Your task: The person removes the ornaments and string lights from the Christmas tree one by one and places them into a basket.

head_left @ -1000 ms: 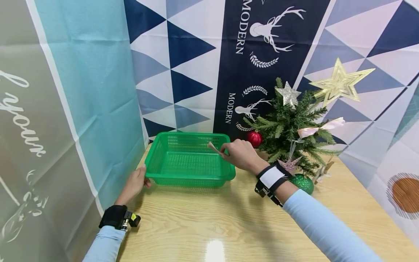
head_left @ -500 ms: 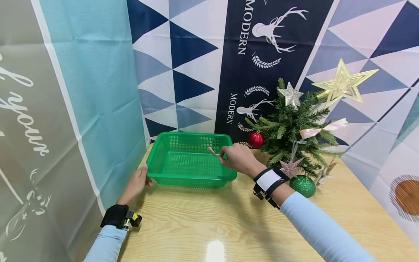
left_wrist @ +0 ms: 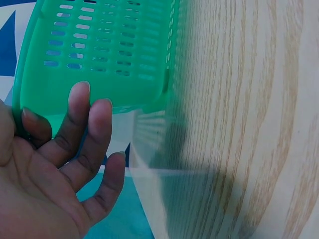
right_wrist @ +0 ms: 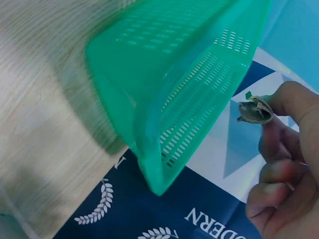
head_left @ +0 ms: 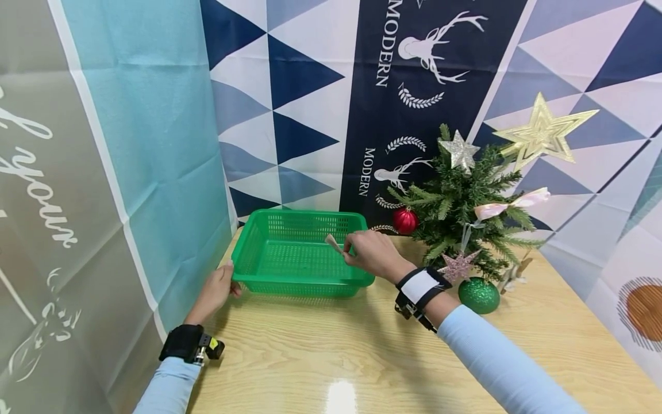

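A green plastic basket (head_left: 305,283) with slotted sides stands on the table. At its left end my left hand (head_left: 216,287) grips the rim between thumb and fingers; the other fingers curl loosely against the outer wall, as the left wrist view shows. Over the basket's right side, my right hand (head_left: 373,252) pinches a small tan, dry-looking piece (head_left: 334,242) between thumb and forefinger. It points up and left above the basket. In the right wrist view this piece (right_wrist: 255,111) looks grey-brown and rolled, with a bit of green on it; its kind is unclear.
Right of the basket is a small Christmas tree (head_left: 455,198) with a gold star (head_left: 543,131), silver star (head_left: 459,150), red bauble (head_left: 405,221) and pink star (head_left: 459,265). A green glitter ball (head_left: 478,295) sits near my right wrist. Patterned cloth (head_left: 305,75) hangs behind the wooden table (head_left: 289,356).
My right hand has shifted slightly left over the basket, and the tan piece in it has turned a little. My left hand stays on the basket's rim.
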Motion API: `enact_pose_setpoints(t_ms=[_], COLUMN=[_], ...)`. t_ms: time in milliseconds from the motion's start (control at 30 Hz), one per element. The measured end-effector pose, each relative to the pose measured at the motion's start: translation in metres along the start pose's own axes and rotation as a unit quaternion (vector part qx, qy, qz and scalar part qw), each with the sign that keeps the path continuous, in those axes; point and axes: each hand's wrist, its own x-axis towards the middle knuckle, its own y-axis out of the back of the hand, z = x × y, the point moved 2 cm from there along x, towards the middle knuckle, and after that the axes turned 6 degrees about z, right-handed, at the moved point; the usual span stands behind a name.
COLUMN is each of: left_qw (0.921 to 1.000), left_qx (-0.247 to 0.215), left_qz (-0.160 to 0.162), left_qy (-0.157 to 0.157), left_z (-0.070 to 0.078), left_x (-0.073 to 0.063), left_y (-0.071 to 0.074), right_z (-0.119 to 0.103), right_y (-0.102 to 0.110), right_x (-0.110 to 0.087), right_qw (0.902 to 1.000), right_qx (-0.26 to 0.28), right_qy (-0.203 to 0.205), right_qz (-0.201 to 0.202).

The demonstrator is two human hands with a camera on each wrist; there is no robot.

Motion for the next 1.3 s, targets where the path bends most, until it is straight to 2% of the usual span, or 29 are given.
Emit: enact_pose_setpoints(t_ms=[100,300,600,833,1300], left_qw=[1.0000,1.0000,0.9999,0.9999,0.9999], left_qx=[0.000,-0.002,-0.015,-0.014,-0.009], left_qz=[-0.002,-0.003,0.003,0.005,0.007], left_qy=[0.001,-0.003,0.004,-0.003,0.003], left_z=[0.000,-0.001,-0.004,-0.004,-0.007], left_x=[0.000,0.000,0.001,0.000,0.001], left_y=[0.000,0.000,-0.001,-0.001,-0.002], right_z=[-0.001,-0.002,-0.004,-0.007,-0.013], right_y=[0.000,-0.002,-0.010,-0.017,-0.032], right_x=[0.000,0.002,0.004,0.005,0.007], right_qw=[1.0000,0.9996,0.9996,0.9994,0.9982], right_qx=[0.002,0.024,0.004,0.003,0.021], right_qy=[0.000,-0.010,-0.001,0.008,-0.015], right_qz=[0.004,-0.014,-0.027,-0.032,-0.054])
